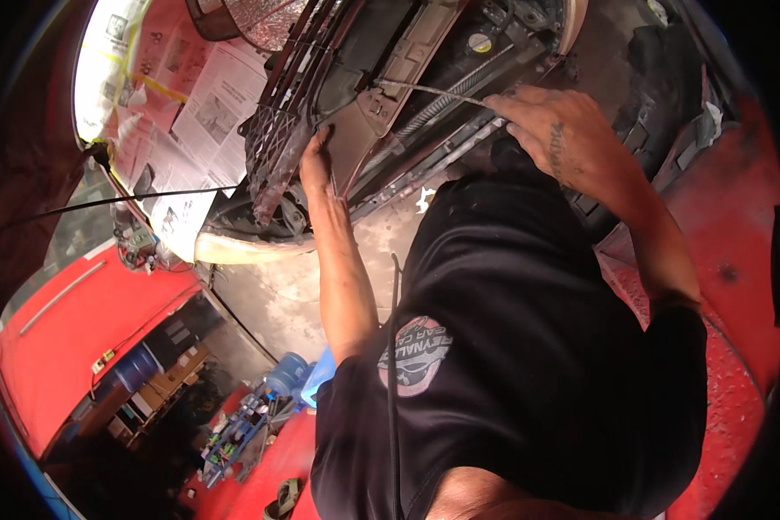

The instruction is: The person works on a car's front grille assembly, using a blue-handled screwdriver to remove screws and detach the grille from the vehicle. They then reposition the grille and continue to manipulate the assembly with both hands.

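Head view looks down over a black shirt (pixel 529 347) at the front of a car. At upper centre, the left hand (pixel 317 160) lies flat, fingers together and pointing up, pressed against the beige trim panel (pixel 364 130) just beside a black grille (pixel 277 139); it grips nothing that I can see. At upper right, the right hand (pixel 555 130) arches over the engine bay, its fingertips pinched on a thin grey rod (pixel 433 92) that runs leftward from them toward the trim panel. The two hands are well apart, with the trim and dark bay parts between them. Newspaper (pixel 182 113) masks the bodywork at upper left, beside the grille. A thin black cable (pixel 104 202) crosses the left of the frame toward the grille. Red body panels (pixel 69 338) fill the lower left and the right edge. Blue containers (pixel 288 374) sit at lower centre-left among clutter on the floor.
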The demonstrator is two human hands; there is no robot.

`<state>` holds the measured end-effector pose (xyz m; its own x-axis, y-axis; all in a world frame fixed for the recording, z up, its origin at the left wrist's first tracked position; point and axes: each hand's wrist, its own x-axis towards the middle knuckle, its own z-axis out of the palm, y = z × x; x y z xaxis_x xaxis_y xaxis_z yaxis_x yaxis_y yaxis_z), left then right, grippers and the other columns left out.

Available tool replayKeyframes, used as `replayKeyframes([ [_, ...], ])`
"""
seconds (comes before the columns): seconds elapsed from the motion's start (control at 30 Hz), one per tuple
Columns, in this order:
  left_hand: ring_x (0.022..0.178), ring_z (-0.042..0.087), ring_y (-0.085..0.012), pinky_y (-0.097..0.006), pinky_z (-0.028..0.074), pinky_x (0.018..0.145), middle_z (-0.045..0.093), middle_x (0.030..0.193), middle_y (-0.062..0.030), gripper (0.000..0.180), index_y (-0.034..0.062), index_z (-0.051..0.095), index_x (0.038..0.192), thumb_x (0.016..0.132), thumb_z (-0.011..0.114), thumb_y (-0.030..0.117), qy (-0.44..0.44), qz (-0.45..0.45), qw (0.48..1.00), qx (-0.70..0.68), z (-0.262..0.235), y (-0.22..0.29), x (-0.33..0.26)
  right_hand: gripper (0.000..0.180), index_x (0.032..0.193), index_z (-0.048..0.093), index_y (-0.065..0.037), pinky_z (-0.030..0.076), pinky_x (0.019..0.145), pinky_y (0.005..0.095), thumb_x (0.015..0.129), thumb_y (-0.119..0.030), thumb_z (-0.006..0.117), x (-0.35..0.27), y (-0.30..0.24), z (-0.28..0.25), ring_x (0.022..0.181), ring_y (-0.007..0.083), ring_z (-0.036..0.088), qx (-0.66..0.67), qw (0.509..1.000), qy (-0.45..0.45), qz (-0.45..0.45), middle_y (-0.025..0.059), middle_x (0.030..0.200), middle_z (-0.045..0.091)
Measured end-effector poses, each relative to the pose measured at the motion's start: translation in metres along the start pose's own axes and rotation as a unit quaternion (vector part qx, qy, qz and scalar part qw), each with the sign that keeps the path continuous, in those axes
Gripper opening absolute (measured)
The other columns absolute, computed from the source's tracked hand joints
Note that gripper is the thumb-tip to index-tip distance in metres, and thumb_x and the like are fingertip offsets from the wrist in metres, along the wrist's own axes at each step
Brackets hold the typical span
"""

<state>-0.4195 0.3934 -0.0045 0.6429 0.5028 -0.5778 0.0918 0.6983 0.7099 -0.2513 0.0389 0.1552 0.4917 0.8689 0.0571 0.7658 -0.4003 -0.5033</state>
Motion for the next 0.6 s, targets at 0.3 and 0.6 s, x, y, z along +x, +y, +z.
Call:
replayKeyframes([
  [0.3,0.112,0.068,-0.0306,-0.039,0.055,0.101,0.067,0.126,-0.0199,0.035,-0.0073,0.061,0.129,0.098,0.060,0.010,0.006,0.004,1.000,-0.027,0.016,0.005,-0.020,0.028,0.114,0.066,-0.006,0.053,0.080,0.0378,0.088,-0.015,0.073,0.000,0.045,0.012,0.087,0.0223,0.070,0.171,0.970,0.125,0.120,0.0091,0.090,0.069],
  [0.6,0.115,0.067,-0.0299,-0.039,0.056,0.101,0.065,0.129,-0.0210,0.039,-0.0081,0.056,0.134,0.099,0.060,0.007,0.040,0.036,0.997,-0.052,0.048,0.001,-0.045,0.045,0.138,0.057,-0.002,0.061,0.075,0.0293,0.096,-0.014,0.071,0.080,0.050,0.110,0.090,0.0196,0.073,0.600,0.771,0.142,0.162,0.0083,0.110,0.070],
])
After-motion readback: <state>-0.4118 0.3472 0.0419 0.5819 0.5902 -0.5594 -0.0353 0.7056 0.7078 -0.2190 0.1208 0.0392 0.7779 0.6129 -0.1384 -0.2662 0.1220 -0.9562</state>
